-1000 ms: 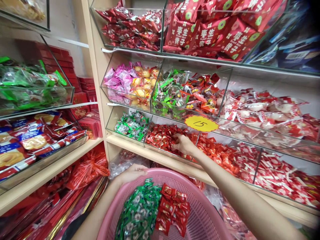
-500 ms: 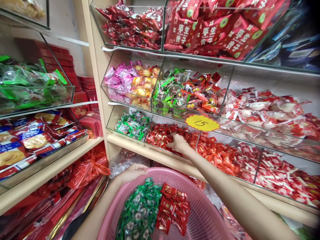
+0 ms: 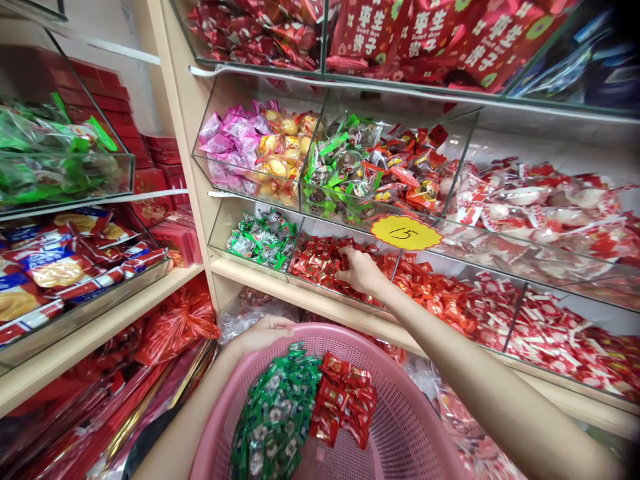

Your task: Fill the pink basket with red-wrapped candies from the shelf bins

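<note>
My left hand is closed on the far rim of a pink plastic basket. Inside the basket lie a heap of green-wrapped candies and a smaller pile of red-wrapped candies. My right hand reaches into a clear bin of dark red wrapped candies on the lower shelf. Its thumb and forefinger are apart, touching or just over the candies, with no candy visibly held; the other fingers are partly hidden.
Left of that bin is one with green and silver candies; orange-red candies fill the one to the right. A yellow price tag marked 15 hangs above my right hand. A wooden shelf edge runs between bins and basket.
The view has tilted down slightly, so the shelves sit higher. My right hand stays in the red candy bin with little change, and my left hand keeps its hold on the basket.
</note>
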Motion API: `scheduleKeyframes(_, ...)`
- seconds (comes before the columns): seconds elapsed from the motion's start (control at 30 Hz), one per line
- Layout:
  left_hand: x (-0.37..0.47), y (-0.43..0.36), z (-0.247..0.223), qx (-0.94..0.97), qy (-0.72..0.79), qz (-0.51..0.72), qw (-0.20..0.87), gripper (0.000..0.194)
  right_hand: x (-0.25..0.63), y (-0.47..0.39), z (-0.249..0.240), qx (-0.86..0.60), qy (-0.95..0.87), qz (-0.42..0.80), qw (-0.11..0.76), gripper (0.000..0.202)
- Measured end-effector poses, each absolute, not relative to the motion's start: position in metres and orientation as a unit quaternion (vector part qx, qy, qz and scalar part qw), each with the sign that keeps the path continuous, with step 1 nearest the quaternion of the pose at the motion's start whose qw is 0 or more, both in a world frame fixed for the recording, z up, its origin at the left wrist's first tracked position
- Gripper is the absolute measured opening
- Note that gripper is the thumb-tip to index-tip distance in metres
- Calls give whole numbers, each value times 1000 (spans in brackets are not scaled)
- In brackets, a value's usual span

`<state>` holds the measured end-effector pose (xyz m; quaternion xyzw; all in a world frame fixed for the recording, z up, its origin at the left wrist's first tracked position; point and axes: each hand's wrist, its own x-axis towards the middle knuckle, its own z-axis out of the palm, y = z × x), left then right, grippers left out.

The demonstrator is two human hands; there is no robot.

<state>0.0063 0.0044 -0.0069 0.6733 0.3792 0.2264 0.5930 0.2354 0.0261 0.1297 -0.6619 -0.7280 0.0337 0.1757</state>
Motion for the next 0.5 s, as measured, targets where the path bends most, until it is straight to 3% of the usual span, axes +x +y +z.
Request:
scheduleKeyframes(0.2,7,4,-3,681,391,225,577,47,236,-29,138,-536,-803,118,232,52)
scheduleKeyframes(0.33,7,2,-2,682,387,222,579,48,235,-65,97,-512,-814,217,167,48)
scheduleKeyframes(0.5,5,2,-5,690,386,222,571,46,248,-76,54,-547,-814,180,80,39)
